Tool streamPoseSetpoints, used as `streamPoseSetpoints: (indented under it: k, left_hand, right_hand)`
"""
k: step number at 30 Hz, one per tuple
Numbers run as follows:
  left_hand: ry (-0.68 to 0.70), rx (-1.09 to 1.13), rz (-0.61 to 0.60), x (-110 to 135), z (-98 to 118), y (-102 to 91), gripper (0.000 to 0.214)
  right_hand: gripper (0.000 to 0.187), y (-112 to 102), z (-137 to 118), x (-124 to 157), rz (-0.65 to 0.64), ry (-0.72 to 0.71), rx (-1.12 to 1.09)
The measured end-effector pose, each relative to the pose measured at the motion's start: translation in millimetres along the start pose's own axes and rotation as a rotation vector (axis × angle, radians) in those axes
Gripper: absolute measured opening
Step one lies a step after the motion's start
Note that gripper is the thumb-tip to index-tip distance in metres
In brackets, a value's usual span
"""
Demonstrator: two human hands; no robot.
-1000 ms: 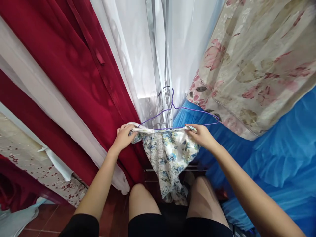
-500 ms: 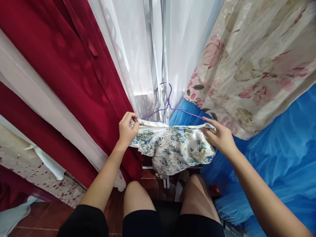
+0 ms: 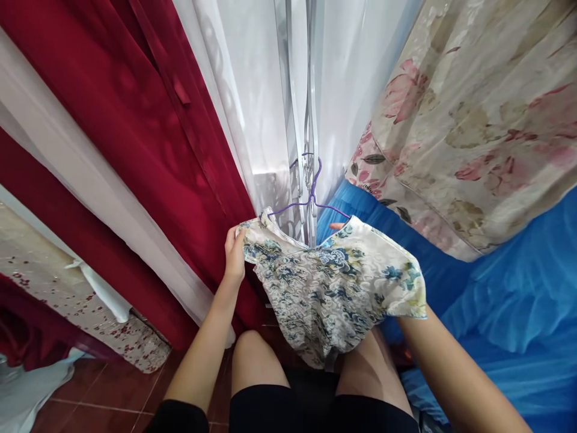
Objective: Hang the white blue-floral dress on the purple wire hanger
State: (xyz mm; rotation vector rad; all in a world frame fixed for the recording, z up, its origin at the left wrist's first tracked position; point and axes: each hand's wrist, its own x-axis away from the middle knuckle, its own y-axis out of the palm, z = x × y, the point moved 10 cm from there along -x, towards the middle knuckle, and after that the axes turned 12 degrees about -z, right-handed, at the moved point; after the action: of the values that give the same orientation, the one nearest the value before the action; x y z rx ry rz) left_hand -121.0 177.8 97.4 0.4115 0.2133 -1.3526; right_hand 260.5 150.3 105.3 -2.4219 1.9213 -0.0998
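A white garment with a blue flower print (image 3: pixel 336 282) hangs over a thin purple wire hanger (image 3: pixel 311 198), whose hook rises in front of a silver pole. My left hand (image 3: pixel 234 258) grips the garment's left edge, fingers closed on the cloth. My right hand is under the cloth on the right side; only a fingertip (image 3: pixel 337 226) pokes out near the hanger, and the forearm comes out below the hem.
Dark red curtain (image 3: pixel 135 138) hangs at left, sheer white curtain (image 3: pixel 252 90) in the middle, a beige floral fabric (image 3: pixel 473 120) at upper right, blue netting (image 3: pixel 509 313) at lower right. My bare knees and black shorts are below. Red floor tiles show at bottom left.
The garment has been pulled up and spread over the hanger. My right hand has gone under the cloth. My left hand has shifted slightly down along the left edge.
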Motion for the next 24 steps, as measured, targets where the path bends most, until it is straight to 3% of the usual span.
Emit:
streamPoseSetpoints:
  k: [4,5,7,9,11,15,17,19,21,22,24]
  left_hand:
    - [-0.183,0.141,0.029,42.7,-38.4,-13.0,0.042]
    - [-0.21,0.145,0.019,52.0,-42.1,-13.3,0.044]
    - [-0.205,0.119,0.035,63.9,-37.5,-14.0,0.046]
    - [-0.124,0.08,0.098,64.9,-16.9,-14.5,0.044]
    - [-0.007,0.064,0.155,56.3,13.7,-11.1,0.041]
    - [0.174,-0.01,0.079,24.7,78.4,16.6,0.043]
    - [0.284,-0.172,0.012,16.0,111.1,35.2,0.05]
    - [0.417,-0.44,-0.015,18.4,136.8,53.5,0.071]
    - [0.538,-0.748,-0.036,28.0,143.6,72.3,0.089]
    - [0.582,-0.877,-0.083,33.2,136.5,82.5,0.09]
    - [0.643,-0.988,-0.232,44.5,107.1,98.0,0.075]
  right_hand:
    - [0.081,-41.1,15.6,20.5,0.153,-0.011,-0.163]
    - [0.08,-51.2,20.5,29.3,0.179,-0.014,-0.207]
    - [0.062,-59.2,26.6,44.6,0.151,-0.013,-0.247]
    - [0.044,-53.1,24.9,54.7,0.068,-0.003,-0.22]
    - [0.041,-47.7,16.8,61.2,0.065,-0.006,-0.226]
    - [0.047,-57.3,5.8,74.7,0.318,-0.058,-0.468]
    - [0.051,-63.1,10.5,87.7,0.422,-0.089,-0.553]
    - [0.049,-67.9,24.2,108.8,0.501,-0.095,-0.563]
    - [0.042,-65.1,41.6,133.5,0.5,-0.066,-0.492]
    - [0.037,-56.7,47.9,143.2,0.427,-0.05,-0.426]
    - [0.032,-22.4,54.3,157.1,0.152,-0.032,-0.281]
